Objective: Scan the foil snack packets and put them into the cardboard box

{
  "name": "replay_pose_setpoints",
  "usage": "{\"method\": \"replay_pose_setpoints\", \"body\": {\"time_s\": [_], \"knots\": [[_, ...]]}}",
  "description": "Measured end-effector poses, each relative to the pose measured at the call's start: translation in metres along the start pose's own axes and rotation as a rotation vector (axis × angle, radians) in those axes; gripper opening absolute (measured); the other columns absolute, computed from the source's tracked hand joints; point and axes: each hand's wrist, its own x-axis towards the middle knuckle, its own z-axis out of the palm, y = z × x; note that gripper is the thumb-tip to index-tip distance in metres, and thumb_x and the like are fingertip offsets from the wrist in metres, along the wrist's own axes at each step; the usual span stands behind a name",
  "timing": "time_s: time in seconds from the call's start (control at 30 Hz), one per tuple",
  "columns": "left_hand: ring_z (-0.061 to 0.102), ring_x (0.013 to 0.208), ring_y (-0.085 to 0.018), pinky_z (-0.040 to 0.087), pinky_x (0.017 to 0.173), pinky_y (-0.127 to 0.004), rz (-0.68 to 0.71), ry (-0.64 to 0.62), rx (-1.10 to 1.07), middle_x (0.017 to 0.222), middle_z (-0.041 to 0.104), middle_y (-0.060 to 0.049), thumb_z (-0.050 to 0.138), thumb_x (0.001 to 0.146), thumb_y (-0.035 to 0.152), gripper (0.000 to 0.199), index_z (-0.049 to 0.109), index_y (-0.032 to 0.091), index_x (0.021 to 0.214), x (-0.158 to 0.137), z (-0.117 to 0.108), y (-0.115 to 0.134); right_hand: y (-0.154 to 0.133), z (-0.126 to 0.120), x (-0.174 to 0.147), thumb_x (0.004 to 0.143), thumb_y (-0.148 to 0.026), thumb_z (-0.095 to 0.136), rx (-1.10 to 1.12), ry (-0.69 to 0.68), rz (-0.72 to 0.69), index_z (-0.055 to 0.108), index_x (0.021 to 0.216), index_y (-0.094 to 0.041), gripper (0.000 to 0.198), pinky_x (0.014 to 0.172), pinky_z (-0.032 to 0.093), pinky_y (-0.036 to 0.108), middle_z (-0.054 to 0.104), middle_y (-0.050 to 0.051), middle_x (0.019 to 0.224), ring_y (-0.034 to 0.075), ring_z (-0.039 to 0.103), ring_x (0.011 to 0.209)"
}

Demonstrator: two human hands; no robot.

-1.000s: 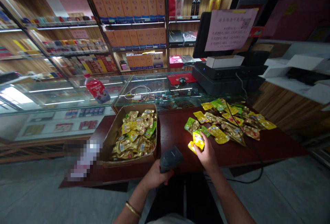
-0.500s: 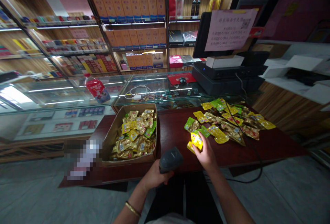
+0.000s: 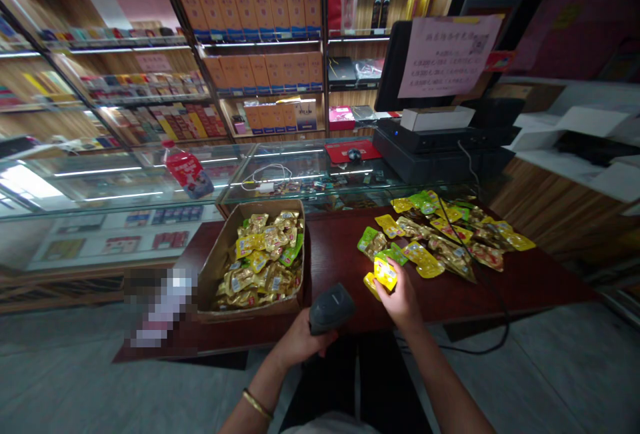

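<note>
My left hand (image 3: 301, 341) is closed around a dark barcode scanner (image 3: 332, 309), whose head faces toward my right hand. Between the fingers of my right hand (image 3: 401, 297) is a small yellow snack packet (image 3: 385, 274), brightly lit on its face. Just beyond that hand lies a loose pile of yellow, green and gold snack packets (image 3: 450, 234) on the dark red table (image 3: 333, 247). To the left stands an open cardboard box (image 3: 215, 274) holding many gold, yellow and green packets (image 3: 265, 261).
Behind the table runs a glass counter (image 3: 295, 154) with a red-capped bottle (image 3: 188, 171), a white cable (image 3: 267, 177) and a mouse (image 3: 354, 154) on a red pad. A monitor (image 3: 394, 67) with a paper sign stands at right. A black cable (image 3: 505, 321) crosses the packet pile.
The yellow packet in my right hand has tilted slightly, and that hand has shifted a little. My left hand and the barcode scanner stay almost still.
</note>
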Motion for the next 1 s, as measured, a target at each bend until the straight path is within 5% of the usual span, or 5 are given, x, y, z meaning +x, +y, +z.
{"method": "replay_pose_setpoints", "body": {"time_s": [0.23,0.47,0.67,0.83,1.0], "knots": [[0.052,0.044,-0.01,0.039,0.045,-0.019,-0.016,0.009,-0.017,0.053,0.06,0.001,0.077,0.067,0.026,0.02,0.064,0.015,0.077,0.0,0.001,-0.003,-0.004,-0.005,-0.001,0.094,-0.042,0.061,0.018,-0.118,0.127,0.055,0.134,-0.018,0.047,0.099,0.057,0.05,0.067,0.017,0.13,0.03,0.067,0.118],[0.053,0.044,-0.01,0.04,0.044,-0.019,-0.025,-0.008,0.009,0.055,0.06,0.001,0.079,0.068,0.027,0.021,0.063,0.015,0.076,-0.003,-0.001,0.005,-0.004,-0.004,-0.001,0.095,-0.04,0.059,0.007,-0.117,0.074,0.055,0.135,-0.019,0.046,0.1,0.057,0.047,0.069,0.017,0.13,0.03,0.068,0.118],[0.049,0.04,-0.009,0.038,0.042,-0.019,-0.03,0.052,-0.041,0.054,0.056,0.004,0.078,0.072,0.034,0.028,0.063,0.015,0.086,0.002,0.005,0.003,-0.013,-0.011,0.0,0.089,-0.049,0.065,-0.003,-0.146,0.281,0.047,0.146,-0.019,0.067,0.089,0.06,0.045,0.066,0.018,0.135,0.033,0.071,0.112],[0.046,0.035,-0.01,0.034,0.038,-0.019,-0.054,0.206,-0.14,0.048,0.052,0.009,0.071,0.079,0.045,0.04,0.059,0.015,0.102,0.011,0.013,0.003,-0.013,-0.004,0.021,0.082,-0.053,0.072,0.249,-0.072,0.424,0.045,0.147,-0.018,0.079,0.087,0.061,0.045,0.068,0.019,0.131,0.032,0.072,0.109],[0.047,0.035,-0.009,0.037,0.037,-0.02,-0.048,0.22,-0.239,0.052,0.053,0.01,0.078,0.074,0.052,0.05,0.056,0.017,0.102,0.012,0.016,0.006,-0.054,0.045,0.082,0.079,-0.05,0.075,0.671,-0.297,0.48,0.02,0.161,-0.022,0.102,0.081,0.064,0.043,0.073,0.014,0.122,0.029,0.076,0.099]]}}
